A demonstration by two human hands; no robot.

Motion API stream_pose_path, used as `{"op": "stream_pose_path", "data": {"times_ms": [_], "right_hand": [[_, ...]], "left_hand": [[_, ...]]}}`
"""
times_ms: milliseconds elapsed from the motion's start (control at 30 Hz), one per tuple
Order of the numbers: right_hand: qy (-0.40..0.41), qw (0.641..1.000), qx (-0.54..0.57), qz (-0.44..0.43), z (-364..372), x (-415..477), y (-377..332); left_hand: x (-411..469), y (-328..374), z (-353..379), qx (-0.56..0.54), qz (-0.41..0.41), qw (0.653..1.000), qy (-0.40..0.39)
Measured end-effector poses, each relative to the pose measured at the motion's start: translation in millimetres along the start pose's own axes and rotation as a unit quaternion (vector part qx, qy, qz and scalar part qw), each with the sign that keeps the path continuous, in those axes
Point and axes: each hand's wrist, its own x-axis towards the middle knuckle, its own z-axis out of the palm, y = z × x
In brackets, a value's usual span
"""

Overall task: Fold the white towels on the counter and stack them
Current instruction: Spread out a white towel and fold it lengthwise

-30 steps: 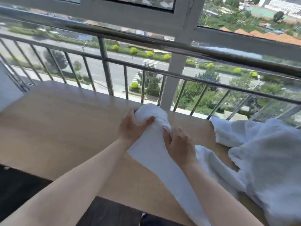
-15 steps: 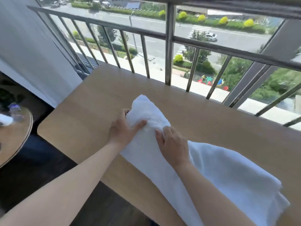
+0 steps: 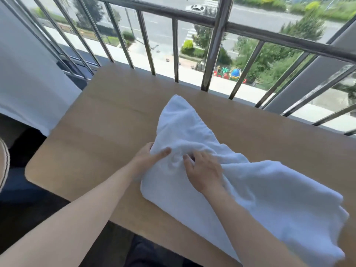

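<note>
One white towel (image 3: 192,132) lies crumpled and stretched across the wooden counter (image 3: 100,135), from a far tip near the railing down to the lower right corner of the view. My left hand (image 3: 148,157) pinches the towel's left edge, thumb on top and fingers hidden under the cloth. Just to its right, my right hand (image 3: 202,170) grips a bunched fold in the towel's middle, fingers curled into the fabric. No other towel shows in the head view.
A metal railing (image 3: 215,43) with vertical bars runs along the counter's far edge, with the street far below. A white wall (image 3: 25,74) stands at the left. A round table's edge (image 3: 3,160) shows at the far left, over the dark floor (image 3: 27,205).
The view swung left and down, and the pile of towels at the right left the frame. Both hands slid toward me along the towel, away from its far tip, and now bunch its middle.
</note>
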Motion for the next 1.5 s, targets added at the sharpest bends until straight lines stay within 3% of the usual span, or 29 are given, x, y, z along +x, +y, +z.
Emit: {"op": "stream_pose_path", "data": {"times_ms": [133, 267, 367, 500, 733, 833, 933, 1133, 1233, 1300, 1500], "right_hand": [[0.072, 0.994, -0.007, 0.084, 6.5, -2.1, -27.4], [0.156, 0.977, 0.052, 0.132, 21.8, -1.0, -63.7], [0.164, 0.967, 0.087, 0.176, 34.2, 3.6, -86.8], [0.142, 0.966, 0.071, 0.205, 44.4, 3.7, -99.8], [0.068, 0.972, 0.063, 0.217, 57.1, 5.2, -100.5], [0.042, 0.974, 0.033, 0.221, 61.6, 14.6, -98.0], [0.031, 0.973, -0.014, 0.228, 71.4, 23.0, -95.7], [0.045, 0.964, -0.127, 0.227, 96.6, 30.9, -89.1], [0.064, 0.959, -0.159, 0.227, 102.9, 34.2, -85.6], [0.058, 0.958, -0.171, 0.223, 104.5, 36.0, -81.9], [0.058, 0.967, -0.160, 0.192, 95.9, 42.6, -72.1]], "left_hand": [[22.1, 17.8, -9.4, -0.145, -0.051, 0.977, -0.148], [44.5, 20.7, -13.3, -0.139, -0.098, 0.961, -0.218], [52.6, 17.4, -23.9, -0.138, -0.129, 0.937, -0.294], [56.4, 11.8, -43.8, -0.156, -0.124, 0.919, -0.339], [53.8, 23.6, -65.6, -0.126, 0.005, 0.954, -0.272], [56.3, 28.9, -77.4, -0.133, 0.051, 0.952, -0.270], [60.9, 34.3, -91.1, -0.092, 0.071, 0.951, -0.288], [73.3, 30.8, -117.7, -0.016, 0.104, 0.965, -0.241], [80.5, 27.2, -129.7, 0.129, 0.089, 0.978, -0.138], [84.6, 27.8, -137.3, 0.239, 0.053, 0.965, -0.093], [91.3, 28.4, -157.9, 0.304, -0.019, 0.938, -0.167]]}}
